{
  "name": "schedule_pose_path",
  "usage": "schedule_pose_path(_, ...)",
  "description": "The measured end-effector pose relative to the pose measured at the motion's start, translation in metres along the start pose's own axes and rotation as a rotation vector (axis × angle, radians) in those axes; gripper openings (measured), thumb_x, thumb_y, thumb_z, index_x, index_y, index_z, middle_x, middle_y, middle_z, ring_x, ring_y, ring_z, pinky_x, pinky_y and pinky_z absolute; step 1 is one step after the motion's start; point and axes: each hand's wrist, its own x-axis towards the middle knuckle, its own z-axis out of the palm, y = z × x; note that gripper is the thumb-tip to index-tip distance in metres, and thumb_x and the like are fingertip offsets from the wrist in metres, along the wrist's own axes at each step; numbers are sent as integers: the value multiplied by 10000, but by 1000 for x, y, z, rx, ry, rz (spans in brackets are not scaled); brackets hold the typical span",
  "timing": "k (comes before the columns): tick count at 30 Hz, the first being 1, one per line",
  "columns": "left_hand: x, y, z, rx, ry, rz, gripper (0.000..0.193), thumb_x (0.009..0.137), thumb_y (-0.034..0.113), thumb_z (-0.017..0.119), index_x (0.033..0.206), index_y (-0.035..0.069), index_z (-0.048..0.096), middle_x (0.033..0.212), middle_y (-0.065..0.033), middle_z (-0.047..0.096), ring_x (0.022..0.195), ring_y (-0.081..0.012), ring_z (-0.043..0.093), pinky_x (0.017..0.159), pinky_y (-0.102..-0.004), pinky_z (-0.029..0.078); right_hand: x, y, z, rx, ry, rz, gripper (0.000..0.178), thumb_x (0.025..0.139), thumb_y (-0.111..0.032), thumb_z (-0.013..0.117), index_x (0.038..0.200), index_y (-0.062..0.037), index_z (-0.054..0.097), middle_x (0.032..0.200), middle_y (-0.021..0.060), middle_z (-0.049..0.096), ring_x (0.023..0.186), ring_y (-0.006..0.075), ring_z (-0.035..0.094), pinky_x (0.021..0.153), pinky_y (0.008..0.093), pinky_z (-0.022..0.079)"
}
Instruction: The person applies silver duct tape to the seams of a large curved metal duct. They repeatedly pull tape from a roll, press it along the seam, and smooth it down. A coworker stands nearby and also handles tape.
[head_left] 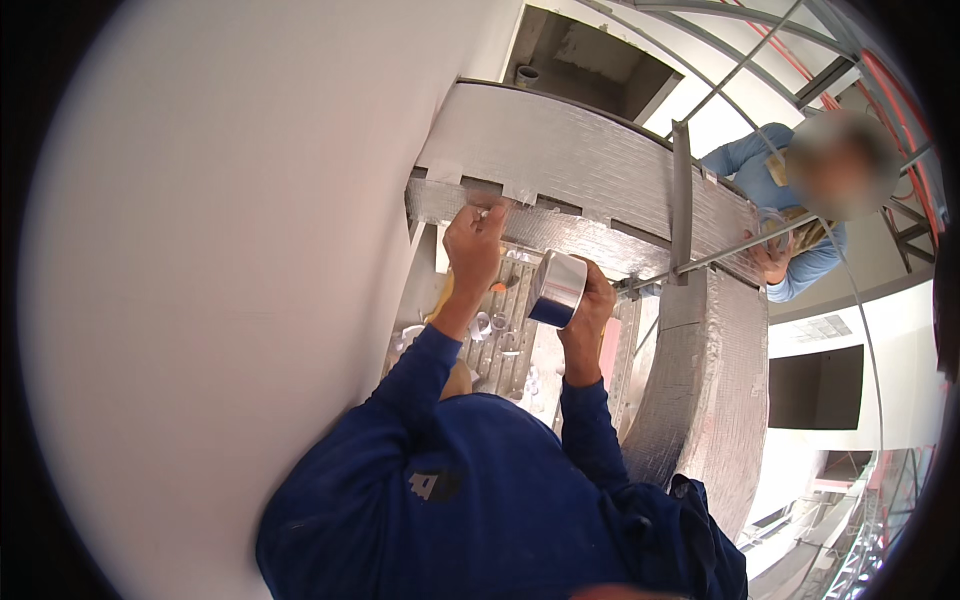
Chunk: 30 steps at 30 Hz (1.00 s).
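Note:
My left hand [474,243] is raised to the lower edge of a silver foil-faced duct [560,140]. Its fingers are pinched together close to one of the dark rectangular gaps [482,187] along that edge; whatever lies between the fingertips is too small to make out. To the right, and a little lower, my right hand [592,310] grips a wide roll of silver foil tape [562,280] with a dark blue lower part. The roll is held just below the duct, apart from my left hand.
A co-worker in light blue [790,200] leans at the duct's right end, one hand [770,258] on it. Metal struts [682,200] cross the duct. Another foil duct [735,380] runs down the right. A white wall [220,300] fills the left; scraps lie on slatted planks [515,340] below.

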Motion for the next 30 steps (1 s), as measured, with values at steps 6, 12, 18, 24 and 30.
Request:
schedule_pose_path(6, 0, 23, 3, 222, 47, 23, 512, 921, 360, 911, 715, 10, 599, 601, -22, 571, 542, -104, 467, 515, -369, 383, -3, -2, -3, 26, -7, 24, 237, 935, 80, 709, 1158, 35, 775, 989, 84, 809, 852, 127, 756, 777, 270, 611)
schedule_pose_path(12, 6, 6, -1, -136, -59, -63, 467, 960, 328, 910, 777, 77, 561, 644, -11, 611, 561, -74, 533, 502, -262, 425, -4, -7, -5, -75, 14, -14, 247, 928, 103, 689, 1153, 42, 771, 1006, 75, 803, 900, 132, 751, 820, 276, 607)
schedule_pose_path(18, 12, 14, 28, -5, 163, -7, 423, 946, 273, 904, 774, 68, 576, 657, -16, 618, 521, -83, 526, 467, -266, 433, -5, -10, -1, 19, 0, -23, 194, 964, 84, 696, 1135, 37, 775, 1007, 63, 804, 898, 123, 745, 823, 274, 604)
schedule_pose_path(24, 12, 25, 34, -99, 235, -73, 366, 908, 199, 892, 750, 37, 604, 661, -25, 615, 509, -96, 522, 450, -278, 426, -8, -13, 1, 20, -12, 50, 174, 977, 76, 696, 1125, 33, 779, 994, 54, 802, 891, 109, 740, 816, 270, 599)
schedule_pose_path(30, 2, 46, 43, -91, 253, -130, 378, 881, 210, 916, 872, -4, 605, 780, -60, 645, 637, -148, 568, 577, -332, 476, -9, -14, -3, 53, 13, 41, 196, 937, 10, 793, 1132, 21, 798, 981, 48, 813, 855, 96, 733, 782, 257, 594)
